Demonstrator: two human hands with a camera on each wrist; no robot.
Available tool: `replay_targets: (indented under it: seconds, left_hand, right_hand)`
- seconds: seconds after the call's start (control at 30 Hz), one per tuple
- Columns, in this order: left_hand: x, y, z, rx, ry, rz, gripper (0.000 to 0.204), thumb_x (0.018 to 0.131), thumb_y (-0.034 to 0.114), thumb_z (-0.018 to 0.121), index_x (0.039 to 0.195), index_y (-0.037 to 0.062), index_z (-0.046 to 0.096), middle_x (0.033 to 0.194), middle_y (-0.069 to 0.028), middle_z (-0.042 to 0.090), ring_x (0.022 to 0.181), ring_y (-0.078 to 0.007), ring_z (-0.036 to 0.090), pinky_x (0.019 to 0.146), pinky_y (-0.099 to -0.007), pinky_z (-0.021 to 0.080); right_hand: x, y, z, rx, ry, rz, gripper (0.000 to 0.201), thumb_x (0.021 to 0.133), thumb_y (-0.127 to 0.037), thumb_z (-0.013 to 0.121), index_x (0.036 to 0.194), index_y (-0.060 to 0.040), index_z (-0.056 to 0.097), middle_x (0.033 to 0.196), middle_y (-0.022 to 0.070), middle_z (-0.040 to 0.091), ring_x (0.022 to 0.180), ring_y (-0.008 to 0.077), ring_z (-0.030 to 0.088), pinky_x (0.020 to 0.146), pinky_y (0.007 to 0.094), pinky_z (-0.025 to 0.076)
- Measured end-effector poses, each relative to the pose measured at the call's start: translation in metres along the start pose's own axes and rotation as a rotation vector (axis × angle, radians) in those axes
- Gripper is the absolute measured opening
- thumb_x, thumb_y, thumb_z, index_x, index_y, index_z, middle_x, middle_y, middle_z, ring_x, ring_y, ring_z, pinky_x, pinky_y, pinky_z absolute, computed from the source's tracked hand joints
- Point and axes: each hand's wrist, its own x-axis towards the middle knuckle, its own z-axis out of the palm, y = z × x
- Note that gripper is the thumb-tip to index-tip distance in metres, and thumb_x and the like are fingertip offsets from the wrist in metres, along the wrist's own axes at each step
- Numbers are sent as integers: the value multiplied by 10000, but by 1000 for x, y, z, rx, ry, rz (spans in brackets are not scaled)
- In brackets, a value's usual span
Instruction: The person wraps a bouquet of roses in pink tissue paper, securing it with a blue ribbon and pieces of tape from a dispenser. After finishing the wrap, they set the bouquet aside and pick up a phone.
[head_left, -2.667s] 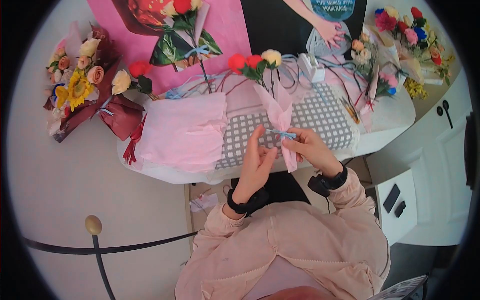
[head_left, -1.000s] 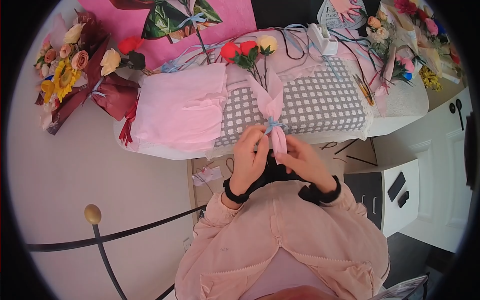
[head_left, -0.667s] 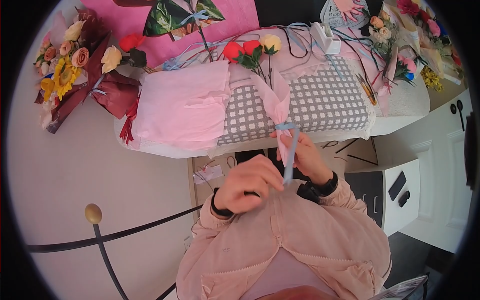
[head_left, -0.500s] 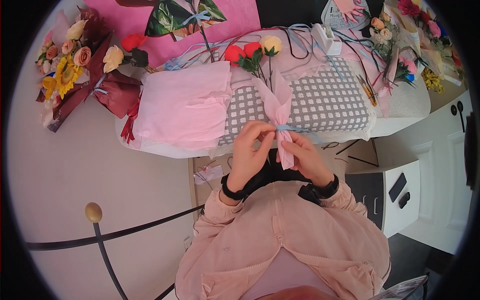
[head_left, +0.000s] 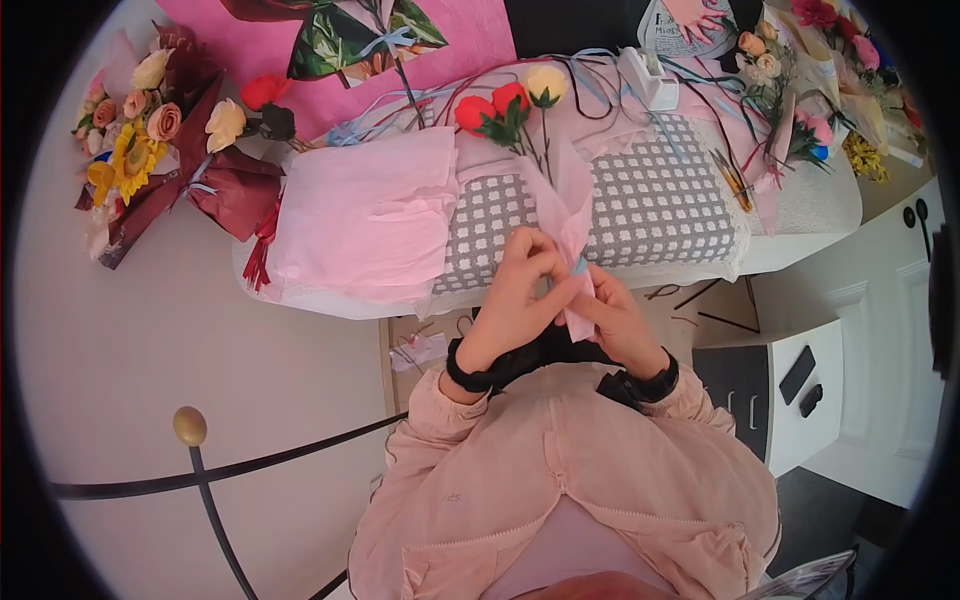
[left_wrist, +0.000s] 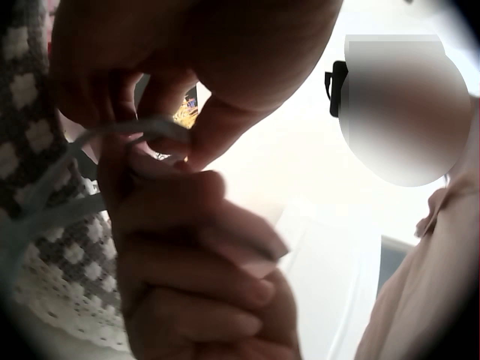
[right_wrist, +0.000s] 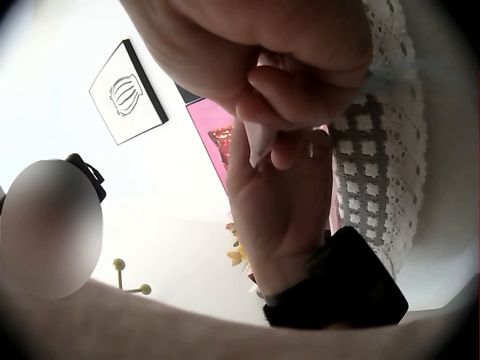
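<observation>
A small bouquet of two red flowers and one cream flower [head_left: 546, 86] is wrapped in pink paper [head_left: 572, 215]. My right hand [head_left: 622, 320] grips the gathered paper stem below the flowers; the paper's folded tail [right_wrist: 259, 141] pokes out of that fist in the right wrist view. A light blue ribbon [head_left: 579, 266] goes round the stem, partly hidden by fingers. My left hand [head_left: 522, 305] is at the stem's left side, its thumb reaching to the right hand. In the left wrist view it pinches the ribbon [left_wrist: 161, 126] between thumb and fingers.
Stacked pink paper sheets [head_left: 365, 210] lie left of a grey-and-white checked cloth [head_left: 655, 200]. Behind are loose ribbons [head_left: 590, 80] and a white box [head_left: 650, 80]. Scissors [head_left: 735, 182] lie at right. A burgundy-wrapped bouquet [head_left: 235, 190] is far left, more flowers [head_left: 770, 65] far right.
The left hand drew a ribbon strand down towards the body, went back to the knot, and now works closer against the right hand. The bouquet has shifted slightly right, still in the right hand.
</observation>
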Motion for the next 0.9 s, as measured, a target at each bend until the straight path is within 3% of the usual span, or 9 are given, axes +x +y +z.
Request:
replay_targets:
  seconds: [0.07,0.17,0.27,0.37,0.47,0.57,0.67,0.77,0.9]
  left_hand:
    - [-1,12,-8,-100,-59,37,164,814,83,695,897,-3,583,914,-100,494,845,-260,515,777,-342,433]
    - [-9,30,-32,-294,-402,148,140,831,82,686,938,17,623,928,-94,561,858,-241,552,762,-359,454]
    - [-3,38,-38,-705,-1007,375,186,787,82,736,919,28,616,928,-87,586,863,-228,579,749,-353,472]
    - [-3,28,-47,-619,-951,251,188,810,107,722,955,38,623,982,-104,607,863,-211,601,684,-322,498]
    - [-8,34,-30,13,-223,-164,160,862,124,664,988,31,633,1016,-97,642,854,-188,624,671,-310,497]
    - [-10,18,-3,32,-29,-251,177,869,135,661,999,25,612,999,-89,656,783,-159,640,616,-282,497]
    - [-10,27,18,-48,-71,-306,203,869,130,662,1008,5,581,942,-102,662,744,-164,647,619,-283,494]
    - [-15,6,38,-308,-88,-339,301,917,121,618,1149,5,465,913,-119,672,722,-152,647,616,-250,503]
    - [-12,0,40,-690,-109,-525,319,945,96,572,1198,11,398,900,-133,671,709,-161,657,596,-243,511]
  right_hand:
    - [0,0,-4,43,28,-45,191,947,-159,573,1112,-64,553,784,1,642,533,0,489,421,154,303]
    - [5,-10,-10,57,48,-55,179,951,-175,584,1089,-63,565,744,-2,632,517,-5,460,403,165,271]
    - [6,-15,-13,-53,98,-4,171,950,-195,594,1054,-61,574,682,-22,606,495,-8,430,396,176,255]
    - [7,-17,-21,-297,179,-31,161,948,-205,605,1000,-57,571,621,-51,569,468,6,397,406,191,267]
    - [10,-15,-26,-506,315,-180,164,951,-198,607,954,-40,562,596,-37,530,506,4,415,437,199,288]
    - [8,-25,-9,-732,521,-360,181,953,-182,604,883,-24,550,587,-20,523,525,21,418,468,220,314]
    - [15,-17,-13,-826,570,-612,235,939,-187,612,804,-14,528,537,85,491,465,136,453,447,299,358]
    - [12,-24,-15,-961,493,-638,253,947,-210,600,797,-19,530,544,108,481,462,180,467,465,312,387]
    - [9,-38,-23,-845,460,-490,233,962,-205,551,795,-41,556,563,58,529,482,129,482,466,281,381]
